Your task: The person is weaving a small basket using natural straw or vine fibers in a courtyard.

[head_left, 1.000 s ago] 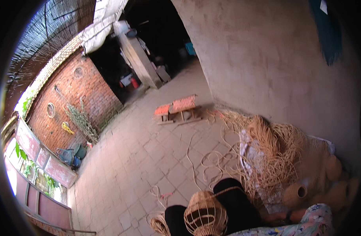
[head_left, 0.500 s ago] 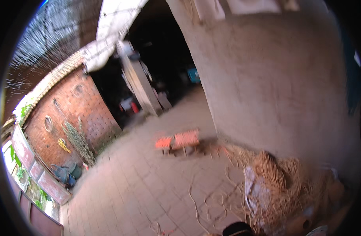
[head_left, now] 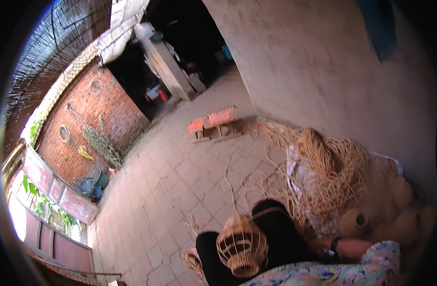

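On my lap, between my dark-clad knees, rests a round woven basket [head_left: 242, 243] with open ribs around its middle and a narrow neck pointing toward me. My right hand [head_left: 318, 244], with a dark band at the wrist, reaches down beside my right thigh. Its fingers are not clear, and what they touch cannot be made out. Nearest to it are a heap of tan cord [head_left: 323, 176] and a rounded tan vessel [head_left: 352, 223] with a dark opening. My left hand is out of the picture.
Several more tan vessels [head_left: 401, 190] lie at the right by the wall. Loose strands [head_left: 230, 181] trail over the paved floor. Ahead stands a low bench [head_left: 220, 119] with an orange-red top. A coil of cord [head_left: 193, 261] lies by my left knee.
My view has tipped downward, so the room sits higher in the picture. My lap, the woven basket, my right forearm and more of the tan vessels have come into sight.
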Demonstrator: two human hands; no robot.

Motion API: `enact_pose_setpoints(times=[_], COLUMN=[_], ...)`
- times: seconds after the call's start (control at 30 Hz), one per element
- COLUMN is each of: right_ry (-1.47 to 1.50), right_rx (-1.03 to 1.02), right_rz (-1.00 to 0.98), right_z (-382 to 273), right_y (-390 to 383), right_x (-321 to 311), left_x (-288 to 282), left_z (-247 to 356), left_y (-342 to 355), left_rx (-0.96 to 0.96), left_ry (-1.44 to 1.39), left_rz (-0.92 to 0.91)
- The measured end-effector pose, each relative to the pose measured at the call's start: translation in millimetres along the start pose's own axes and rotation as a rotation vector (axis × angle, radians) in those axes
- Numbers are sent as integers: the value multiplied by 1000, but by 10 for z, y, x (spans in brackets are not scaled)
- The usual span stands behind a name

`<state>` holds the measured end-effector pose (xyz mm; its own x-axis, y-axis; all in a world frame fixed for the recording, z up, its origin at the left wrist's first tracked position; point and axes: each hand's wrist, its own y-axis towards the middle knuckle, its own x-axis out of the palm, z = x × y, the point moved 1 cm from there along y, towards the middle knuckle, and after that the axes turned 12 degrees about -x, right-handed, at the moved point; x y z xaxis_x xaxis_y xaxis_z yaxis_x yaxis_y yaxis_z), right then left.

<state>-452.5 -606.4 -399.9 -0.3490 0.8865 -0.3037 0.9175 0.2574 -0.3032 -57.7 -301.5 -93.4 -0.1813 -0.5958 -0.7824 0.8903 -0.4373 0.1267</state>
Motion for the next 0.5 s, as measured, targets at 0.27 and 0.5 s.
enact_pose_setpoints(times=[0.27,0.5], right_ry=[21,-308], right_rx=[215,17], right_rz=[-77,-241], right_z=[916,141], right_y=[-181,124], right_x=[528,160], left_x=[54,157], left_z=[-1162,-2246], left_y=[-1309,-3041], left_rx=[-285,-640], left_ry=[-227,-355], left_rz=[-201,-788])
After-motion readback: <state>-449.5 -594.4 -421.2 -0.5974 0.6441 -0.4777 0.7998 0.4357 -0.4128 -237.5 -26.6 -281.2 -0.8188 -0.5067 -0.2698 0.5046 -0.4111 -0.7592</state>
